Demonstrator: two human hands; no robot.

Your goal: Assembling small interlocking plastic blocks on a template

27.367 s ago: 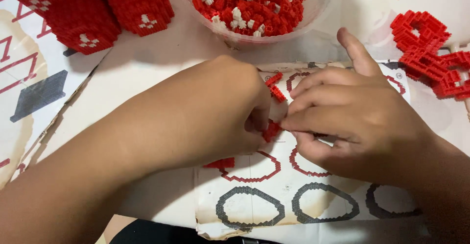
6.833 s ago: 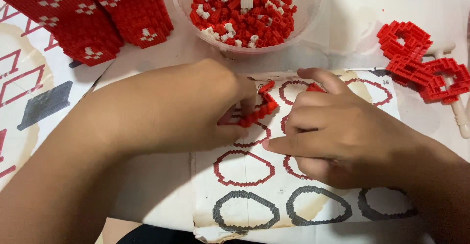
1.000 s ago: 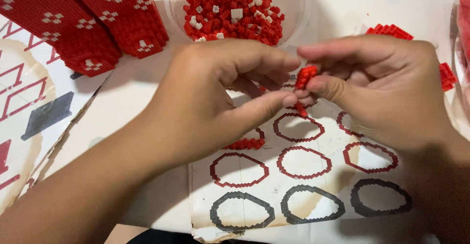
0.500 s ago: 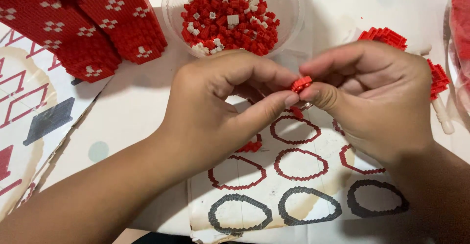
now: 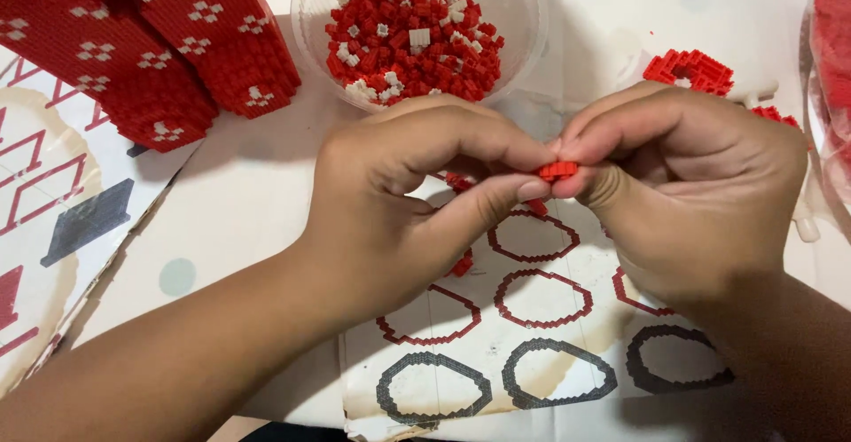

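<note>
Both hands meet over a paper sheet (image 5: 541, 353) printed with red and dark ring outlines. My left hand (image 5: 399, 194) and my right hand (image 5: 691, 194) pinch a small red piece built of tiny bricks (image 5: 557, 171) between thumbs and forefingers, held a little above the sheet. More small red brick bits (image 5: 461, 265) show under my left hand on the sheet; most of them are hidden by my fingers.
A clear bowl (image 5: 523, 16) of small red and white bricks stands at the back. Tall red brick-built blocks (image 5: 142, 52) with white flower marks stand at the back left. Finished red ring pieces (image 5: 691, 70) lie at the back right. A printed diagram sheet (image 5: 53, 220) lies at left.
Both hands have stayed together above the ring sheet, still working the small red piece between the fingertips. Since several seconds ago they lifted it off the sheet.
</note>
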